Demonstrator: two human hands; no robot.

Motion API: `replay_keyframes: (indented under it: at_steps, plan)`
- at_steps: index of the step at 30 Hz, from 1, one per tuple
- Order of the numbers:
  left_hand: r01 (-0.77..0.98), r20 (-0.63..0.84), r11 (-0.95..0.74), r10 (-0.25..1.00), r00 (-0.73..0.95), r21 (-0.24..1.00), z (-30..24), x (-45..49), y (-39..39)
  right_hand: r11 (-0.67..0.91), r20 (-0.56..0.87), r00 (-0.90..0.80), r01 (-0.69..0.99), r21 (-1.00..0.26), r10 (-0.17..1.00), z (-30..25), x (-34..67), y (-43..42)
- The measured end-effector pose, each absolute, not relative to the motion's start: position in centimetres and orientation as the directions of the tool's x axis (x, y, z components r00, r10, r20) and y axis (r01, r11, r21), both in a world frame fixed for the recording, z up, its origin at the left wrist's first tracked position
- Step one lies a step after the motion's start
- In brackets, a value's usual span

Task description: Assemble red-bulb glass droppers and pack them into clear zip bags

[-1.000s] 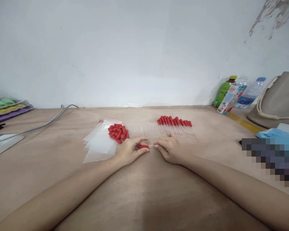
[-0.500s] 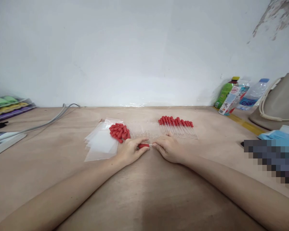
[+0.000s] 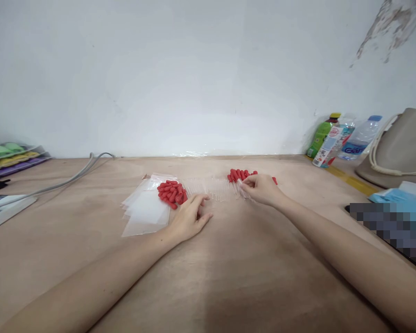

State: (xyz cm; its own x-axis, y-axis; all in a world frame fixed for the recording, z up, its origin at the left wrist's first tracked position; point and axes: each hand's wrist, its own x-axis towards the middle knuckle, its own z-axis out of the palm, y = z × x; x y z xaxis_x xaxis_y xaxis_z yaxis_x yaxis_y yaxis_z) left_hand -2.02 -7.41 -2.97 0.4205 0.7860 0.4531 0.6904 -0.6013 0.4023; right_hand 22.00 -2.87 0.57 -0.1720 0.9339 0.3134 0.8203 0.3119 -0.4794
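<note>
My left hand (image 3: 190, 216) rests on the wooden table, thumb and fingers apart, with nothing between them. To its upper left lies a heap of red rubber bulbs (image 3: 173, 192). My right hand (image 3: 263, 188) pinches a dropper (image 3: 235, 175), a clear thin tube with a red bulb, at the left end of the row of red-bulbed droppers (image 3: 246, 174). That hand covers much of the row. Left of it, between both hands, several clear thin tubes (image 3: 213, 187) lie side by side without bulbs.
Clear plastic bags (image 3: 147, 208) are fanned out under the bulb heap. At the left are a grey cable (image 3: 79, 172) and colourful packs (image 3: 14, 152). Bottles (image 3: 321, 138), a beige bag (image 3: 398, 143), a blue packet (image 3: 395, 196) and a blurred-out dark object (image 3: 384, 226) lie right.
My right hand has moved up and right to the dropper row, taking the dropper out of my left hand. My left hand has let go and opened, staying nearly in place.
</note>
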Motion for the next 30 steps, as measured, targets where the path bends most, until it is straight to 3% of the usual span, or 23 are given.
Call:
replay_keyframes:
  at_steps: [3, 11, 23, 30]
  plan:
    - [0.709, 0.416, -0.584, 0.802, 0.428, 0.395, -2.9, -1.9, -7.5, 0.145, 0.295, 0.001, 0.87, -0.47, 0.955, 0.8, 21.7, -1.0]
    - [0.71, 0.388, -0.574, 0.813, 0.435, 0.407, -2.6, -1.8, -7.6, -0.036, 0.233, 0.105, 0.958, -0.284, 0.967, -0.5, 18.2, 0.5]
    - [0.689, 0.405, -0.591, 0.801, 0.44, 0.42, -2.8, -1.8, -7.5, 0.014, 0.226, 0.038, 0.975, -0.223, 0.973, -0.7, 17.6, -0.1]
    - [0.689, 0.418, -0.603, 0.791, 0.448, 0.402, -2.8, -1.8, -7.4, -0.007, 0.12, 0.028, 0.986, -0.169, 0.992, -0.1, 16.7, -1.0]
